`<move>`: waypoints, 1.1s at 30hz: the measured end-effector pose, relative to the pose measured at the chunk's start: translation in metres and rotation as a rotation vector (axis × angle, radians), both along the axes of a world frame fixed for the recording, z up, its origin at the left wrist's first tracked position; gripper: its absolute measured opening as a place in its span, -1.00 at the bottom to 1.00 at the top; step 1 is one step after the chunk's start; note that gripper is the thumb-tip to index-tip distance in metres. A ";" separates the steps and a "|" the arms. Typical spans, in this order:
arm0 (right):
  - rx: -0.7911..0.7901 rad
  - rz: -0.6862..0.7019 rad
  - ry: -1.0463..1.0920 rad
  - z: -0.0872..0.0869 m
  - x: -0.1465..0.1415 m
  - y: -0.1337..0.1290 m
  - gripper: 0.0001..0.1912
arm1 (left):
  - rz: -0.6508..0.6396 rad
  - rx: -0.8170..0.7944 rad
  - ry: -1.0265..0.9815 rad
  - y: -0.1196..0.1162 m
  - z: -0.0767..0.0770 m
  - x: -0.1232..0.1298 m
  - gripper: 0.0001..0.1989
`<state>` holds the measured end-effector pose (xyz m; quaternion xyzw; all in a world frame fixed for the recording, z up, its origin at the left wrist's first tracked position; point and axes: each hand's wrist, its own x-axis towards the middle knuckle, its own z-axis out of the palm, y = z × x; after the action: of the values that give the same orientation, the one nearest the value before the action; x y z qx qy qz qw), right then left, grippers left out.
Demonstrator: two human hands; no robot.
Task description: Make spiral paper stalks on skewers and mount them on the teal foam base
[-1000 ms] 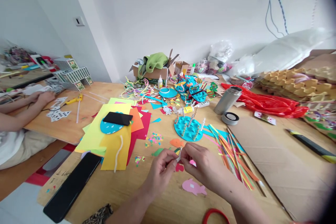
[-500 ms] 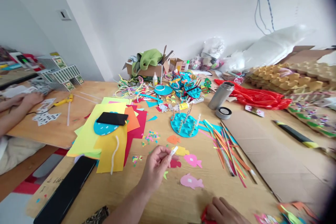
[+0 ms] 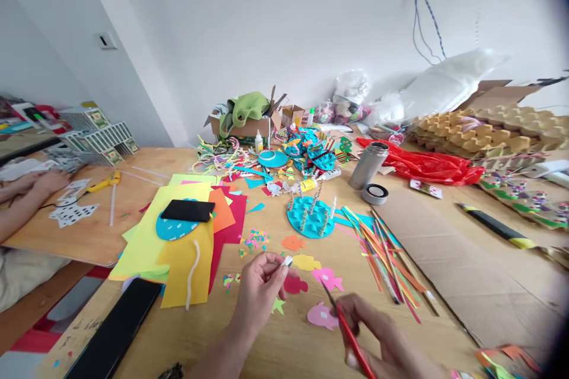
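Note:
My left hand (image 3: 262,287) is closed, pinching a small white strip (image 3: 288,261) between thumb and fingertips. Red-handled scissors (image 3: 351,337) are in my right hand (image 3: 377,337), seen edge-on with the dark tip pointing up and left. Paper fish lie around the hands: an orange one (image 3: 293,243), a yellow one (image 3: 306,262), a red one (image 3: 296,285) partly behind my left fingers, and a pink one (image 3: 326,278). Another pink fish (image 3: 320,315), with a small white square on it, is partly covered by my right hand. A green star (image 3: 278,306) lies between the hands.
Behind the fish stands a blue disc (image 3: 306,226) with twisted upright posts. Paper strips (image 3: 382,243), a cardboard sheet (image 3: 440,254) and a utility knife (image 3: 493,225) lie right. Coloured sheets (image 3: 184,272) and phones are left. A metal flask (image 3: 368,164) stands behind. Another person's hands (image 3: 48,183) rest far left.
My right hand has risen from the bottom edge with the scissors, toward the pink fish. My left hand keeps its pinch on the white strip, now turned more end-on. The view has shifted slightly.

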<state>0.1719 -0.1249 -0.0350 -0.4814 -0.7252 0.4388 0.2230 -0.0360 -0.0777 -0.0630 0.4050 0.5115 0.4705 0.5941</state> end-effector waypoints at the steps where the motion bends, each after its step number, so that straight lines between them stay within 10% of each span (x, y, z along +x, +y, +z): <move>1: 0.021 -0.006 0.040 0.004 -0.009 0.008 -0.85 | 0.012 0.002 0.007 0.000 0.002 -0.001 -0.68; 10: 0.061 0.040 -0.068 -0.033 -0.044 0.030 -0.79 | 0.085 0.035 0.075 0.000 -0.007 -0.012 -0.76; 33: -0.014 0.069 -0.070 -0.045 -0.039 0.036 -0.65 | -0.025 -0.057 0.079 -0.002 -0.014 -0.005 -0.70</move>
<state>0.1327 -0.0889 -0.0803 -0.4727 -0.7457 0.4342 0.1790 -0.0407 -0.0801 -0.0767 0.4124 0.5429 0.4319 0.5905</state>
